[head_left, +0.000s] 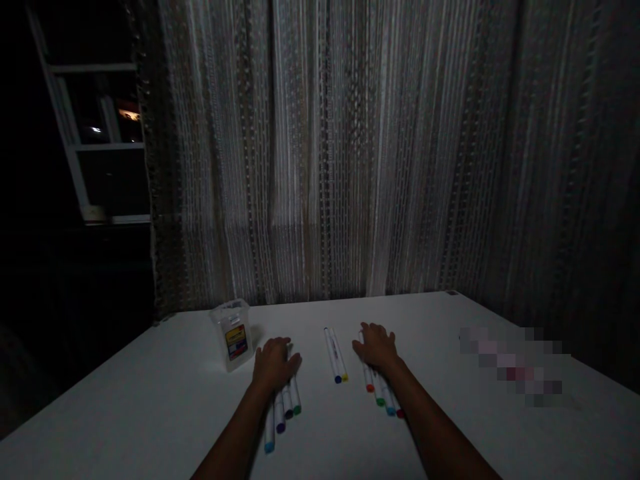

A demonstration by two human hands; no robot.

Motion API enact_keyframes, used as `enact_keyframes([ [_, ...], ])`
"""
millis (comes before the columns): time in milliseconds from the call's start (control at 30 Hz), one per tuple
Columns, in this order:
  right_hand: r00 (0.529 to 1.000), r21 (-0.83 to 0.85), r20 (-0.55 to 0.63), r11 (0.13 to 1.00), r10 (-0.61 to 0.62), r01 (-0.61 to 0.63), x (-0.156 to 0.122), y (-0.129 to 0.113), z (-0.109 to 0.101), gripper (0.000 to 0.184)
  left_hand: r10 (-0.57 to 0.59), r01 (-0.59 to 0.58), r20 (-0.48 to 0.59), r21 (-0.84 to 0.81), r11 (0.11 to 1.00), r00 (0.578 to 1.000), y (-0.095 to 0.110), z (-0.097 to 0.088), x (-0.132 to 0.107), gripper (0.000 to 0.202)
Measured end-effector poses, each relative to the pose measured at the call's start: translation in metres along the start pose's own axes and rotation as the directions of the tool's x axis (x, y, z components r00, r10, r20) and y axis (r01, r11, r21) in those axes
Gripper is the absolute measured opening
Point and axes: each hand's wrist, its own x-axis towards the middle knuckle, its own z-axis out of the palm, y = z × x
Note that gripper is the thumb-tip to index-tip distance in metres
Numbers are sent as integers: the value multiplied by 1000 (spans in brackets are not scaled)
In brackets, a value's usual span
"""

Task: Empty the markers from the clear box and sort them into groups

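My left hand (274,365) rests, fingers spread, over the upper ends of a row of white markers (279,410) with light blue, purple, black and green ends. On the other side, my right hand (379,348) lies palm down with fingers apart on a second row of markers (381,389), whose ends are orange, green, light blue and red. Between the hands two markers lie side by side, one blue-ended (332,357) and one yellow-ended (340,357). The hands hide the far parts of both rows.
A clear plastic container (233,340) with a colourful label stands left of my left hand on the white table (320,440). A pixelated item (520,367) lies at the right. Behind the table hangs a patterned curtain (320,153), with a dark window (105,143) at left.
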Motion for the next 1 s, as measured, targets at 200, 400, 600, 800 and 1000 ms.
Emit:
enact_keyframes([
  [200,1000,-23,18,1000,1,-1,0,-2,5,55,-39,39,11,-11,999,999,4,-2,4,50],
  [400,999,-20,28,999,-28,28,-3,7,11,54,19,-19,-15,-22,1000,1000,-12,6,-2,49],
  [600,998,-26,42,999,-43,44,-4,9,9,53,23,-24,-19,-67,997,1000,-19,14,4,53],
  [800,998,-14,36,999,-44,44,-4,8,8,54,32,-37,-48,-107,994,998,-19,16,5,50],
  [1000,1000,14,-4,1000,-19,19,-6,1,2,56,21,-30,-86,-103,994,996,-11,14,2,46],
])
